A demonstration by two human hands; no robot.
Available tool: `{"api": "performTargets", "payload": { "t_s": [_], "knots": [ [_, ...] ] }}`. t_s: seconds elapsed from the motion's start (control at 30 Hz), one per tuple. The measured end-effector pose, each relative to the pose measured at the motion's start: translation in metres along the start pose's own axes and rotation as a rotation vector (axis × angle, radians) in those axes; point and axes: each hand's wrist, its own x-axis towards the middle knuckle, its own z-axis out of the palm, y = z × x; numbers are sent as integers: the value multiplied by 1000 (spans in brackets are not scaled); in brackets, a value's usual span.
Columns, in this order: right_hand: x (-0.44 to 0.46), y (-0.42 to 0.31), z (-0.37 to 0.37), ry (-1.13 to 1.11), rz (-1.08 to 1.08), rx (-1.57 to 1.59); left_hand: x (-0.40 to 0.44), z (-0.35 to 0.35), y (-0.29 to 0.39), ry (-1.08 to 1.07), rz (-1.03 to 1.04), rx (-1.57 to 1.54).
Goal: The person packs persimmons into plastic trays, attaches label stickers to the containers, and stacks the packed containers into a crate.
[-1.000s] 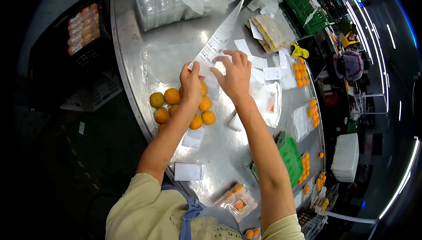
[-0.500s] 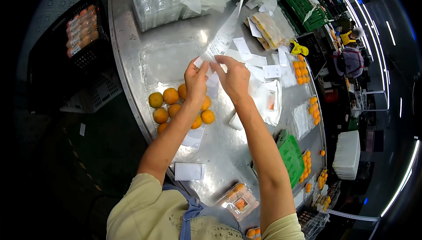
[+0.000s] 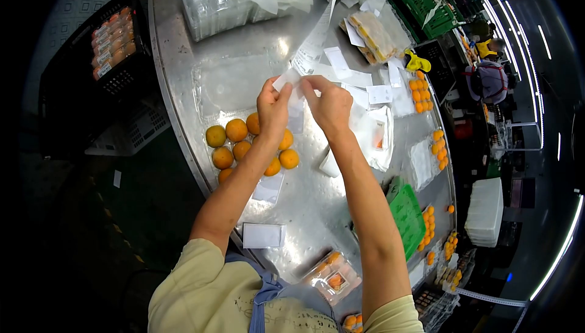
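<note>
A long printed label strip hangs down to both hands from the top of the view. My left hand pinches its lower end between thumb and fingers. Beside it, my right hand is closed on the same strip, thumb and forefinger at its edge. Under my left forearm, several orange fruits sit in a clear plastic tray, partly hidden by the arm. The tray's clear lid lies open behind them. White slips of paper show beneath and beside the fruits.
Stacked clear trays stand at the back of the metal table. A black crate with packed fruit is at left. On the right are a green tray, white bags and more fruit. A person is farther off.
My right hand's spread fingers have closed on the strip beside my left hand. The strip's lower end now shows as a pale piece between both hands.
</note>
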Motion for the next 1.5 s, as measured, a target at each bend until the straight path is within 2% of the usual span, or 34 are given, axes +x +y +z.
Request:
{"api": "performTargets", "payload": {
  "t_s": [0.13, 0.2, 0.33, 0.4, 0.43, 0.5, 0.53, 0.63, 0.7, 0.87, 0.93, 1.07, 1.4, 1.5],
  "knots": [
    [4, 21, 5, 53, 288, 296, 4, -2, -1, 48, 5, 15],
    [8, 34, 4, 83, 332, 423, 10, -11, -5, 75, -9, 64],
    [11, 37, -11, 163, 526, 784, 40, -37, -31, 98, 24, -88],
    [6, 34, -24, 200, 555, 921, 63, -61, -38, 283, 135, 145],
    [0, 32, -32, 216, 492, 860, 70, -67, -43, 371, 192, 262],
    [-18, 21, -52, 249, 371, 733, 46, -57, 0, 582, 392, 685],
    [-30, 11, -61, 304, 319, 677, 29, -51, 18, 582, 556, 777],
    [-78, -5, -92, 413, -109, 175, -43, -31, 54, -67, 31, 160],
    [-110, -17, -118, 431, -368, -113, -92, -27, 49, -351, -315, -34],
    [-205, -36, -160, 433, -583, -371, -191, -19, 52, -630, -605, -97],
    [-244, -50, -180, 376, -517, -430, -225, -17, 55, -674, -695, -105],
    [-298, -60, -199, 368, -492, -501, -278, -21, 58, -723, -739, -55],
    [-408, -60, -210, 337, -369, -402, -356, -28, 46, -624, -716, 183],
    [-446, -63, -215, 362, -75, -62, -370, -34, 33, -737, -593, 343]
  ]
}}
